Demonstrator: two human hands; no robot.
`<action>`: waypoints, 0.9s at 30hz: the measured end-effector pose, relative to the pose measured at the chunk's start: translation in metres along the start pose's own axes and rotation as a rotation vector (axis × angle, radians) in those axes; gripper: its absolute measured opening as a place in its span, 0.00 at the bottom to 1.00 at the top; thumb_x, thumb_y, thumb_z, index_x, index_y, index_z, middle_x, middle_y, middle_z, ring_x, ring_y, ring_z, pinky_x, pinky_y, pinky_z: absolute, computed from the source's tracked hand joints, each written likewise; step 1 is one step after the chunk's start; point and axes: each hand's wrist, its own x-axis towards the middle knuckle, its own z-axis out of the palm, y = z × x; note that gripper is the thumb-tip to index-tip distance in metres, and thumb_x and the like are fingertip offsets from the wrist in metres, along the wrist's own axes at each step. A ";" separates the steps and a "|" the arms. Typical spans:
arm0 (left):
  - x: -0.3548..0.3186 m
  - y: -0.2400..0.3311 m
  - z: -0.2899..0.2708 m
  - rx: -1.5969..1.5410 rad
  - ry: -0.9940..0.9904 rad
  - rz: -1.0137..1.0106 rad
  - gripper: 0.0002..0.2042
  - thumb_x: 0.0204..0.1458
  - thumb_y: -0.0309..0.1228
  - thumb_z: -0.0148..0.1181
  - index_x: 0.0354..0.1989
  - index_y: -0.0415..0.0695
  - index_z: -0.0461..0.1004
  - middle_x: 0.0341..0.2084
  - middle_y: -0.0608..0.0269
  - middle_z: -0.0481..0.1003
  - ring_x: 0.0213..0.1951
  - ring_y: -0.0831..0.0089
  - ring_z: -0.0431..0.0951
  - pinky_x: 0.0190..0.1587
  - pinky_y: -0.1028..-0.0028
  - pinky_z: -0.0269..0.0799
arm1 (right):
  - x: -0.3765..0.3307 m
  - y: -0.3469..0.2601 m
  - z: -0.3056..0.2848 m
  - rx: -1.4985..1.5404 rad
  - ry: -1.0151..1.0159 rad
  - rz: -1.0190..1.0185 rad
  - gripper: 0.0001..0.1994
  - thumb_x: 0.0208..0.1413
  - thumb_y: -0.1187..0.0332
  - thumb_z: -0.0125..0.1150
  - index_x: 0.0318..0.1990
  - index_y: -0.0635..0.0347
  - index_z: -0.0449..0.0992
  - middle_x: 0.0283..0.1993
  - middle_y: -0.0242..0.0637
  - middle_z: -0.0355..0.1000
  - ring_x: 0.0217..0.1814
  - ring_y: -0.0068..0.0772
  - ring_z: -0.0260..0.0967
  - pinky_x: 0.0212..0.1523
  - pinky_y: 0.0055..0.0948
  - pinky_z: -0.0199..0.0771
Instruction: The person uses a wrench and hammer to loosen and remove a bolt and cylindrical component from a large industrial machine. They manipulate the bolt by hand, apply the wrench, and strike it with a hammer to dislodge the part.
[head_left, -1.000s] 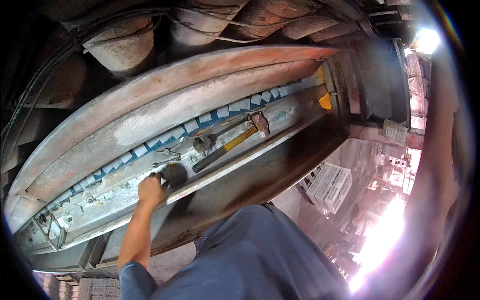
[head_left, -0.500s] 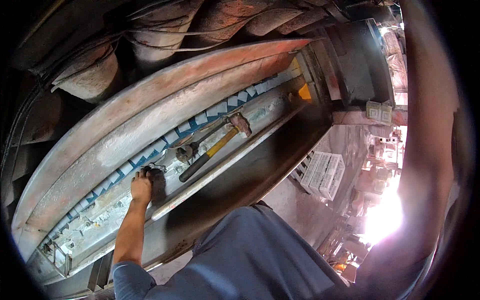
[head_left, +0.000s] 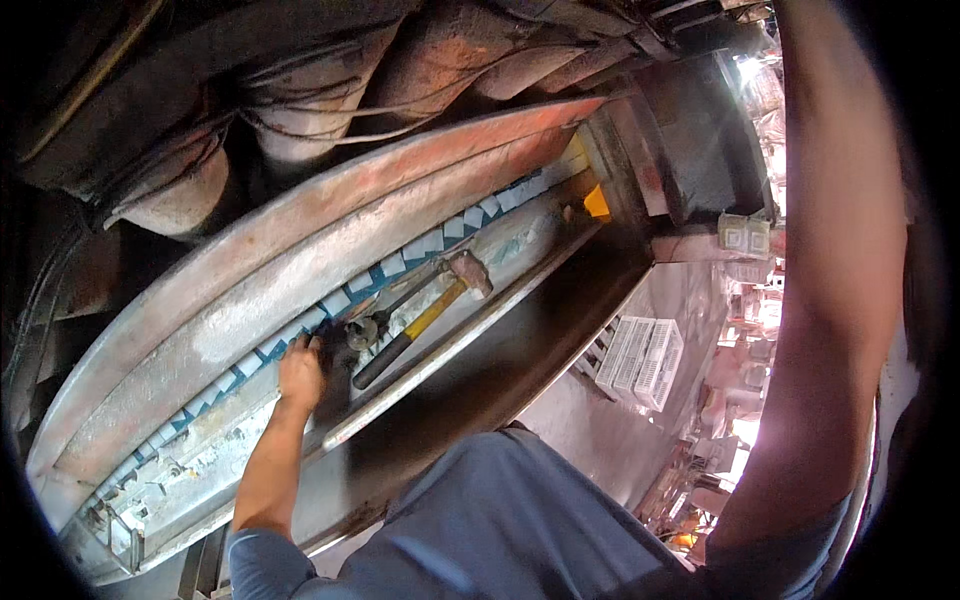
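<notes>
My left hand (head_left: 300, 372) reaches into a long metal trough, fingers curled down beside a row of blue and white squares (head_left: 335, 302). Something dark lies at its fingertips, too shadowed to name. Just right of the hand rests a dark metal tool (head_left: 362, 332) with a rounded end and a long shaft. Alongside it lies a sledgehammer (head_left: 428, 314) with a yellow and black handle and a rusty head. My right arm (head_left: 835, 270) stretches up along the right side, its hand outside the picture.
A curved, worn metal panel (head_left: 225, 290) rises behind the trough, with thick dusty pipes (head_left: 305, 110) above. A raised metal rail (head_left: 460, 335) runs along the trough's near side. White perforated crates (head_left: 640, 360) stand at the lower right. Pale debris (head_left: 185, 460) covers the trough's left part.
My left hand has shifted slightly right, closer to the dark tool and the sledgehammer. The whole view has moved a little; both tools lie as before.
</notes>
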 end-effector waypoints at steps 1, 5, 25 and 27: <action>0.002 0.000 -0.004 -0.004 -0.062 -0.018 0.20 0.37 0.23 0.60 0.44 0.38 0.72 0.47 0.45 0.72 0.49 0.50 0.71 0.50 0.60 0.70 | -0.002 0.001 0.001 0.005 -0.001 0.006 0.25 0.51 0.52 0.60 0.45 0.69 0.74 0.41 0.52 0.75 0.41 0.47 0.73 0.45 0.37 0.72; 0.006 -0.013 0.008 -0.028 -0.079 -0.012 0.18 0.41 0.28 0.60 0.43 0.39 0.73 0.46 0.46 0.72 0.46 0.50 0.72 0.49 0.60 0.70 | -0.003 -0.005 0.003 0.026 0.003 -0.004 0.25 0.52 0.52 0.60 0.45 0.69 0.74 0.41 0.52 0.75 0.41 0.47 0.73 0.45 0.37 0.72; -0.044 -0.015 0.010 0.176 -0.281 -0.057 0.17 0.53 0.33 0.46 0.50 0.47 0.73 0.50 0.50 0.72 0.50 0.53 0.72 0.49 0.57 0.70 | -0.228 0.096 -0.007 0.324 -0.065 0.052 0.16 0.52 0.70 0.65 0.48 0.62 0.71 0.41 0.37 0.73 0.41 0.27 0.70 0.41 0.29 0.72; -0.042 0.017 -0.053 0.120 -0.493 -0.147 0.18 0.54 0.33 0.45 0.52 0.46 0.71 0.48 0.48 0.73 0.46 0.52 0.74 0.47 0.56 0.71 | -0.283 0.140 0.003 0.292 -0.252 0.335 0.16 0.52 0.70 0.65 0.47 0.62 0.72 0.36 0.29 0.72 0.38 0.19 0.67 0.39 0.22 0.69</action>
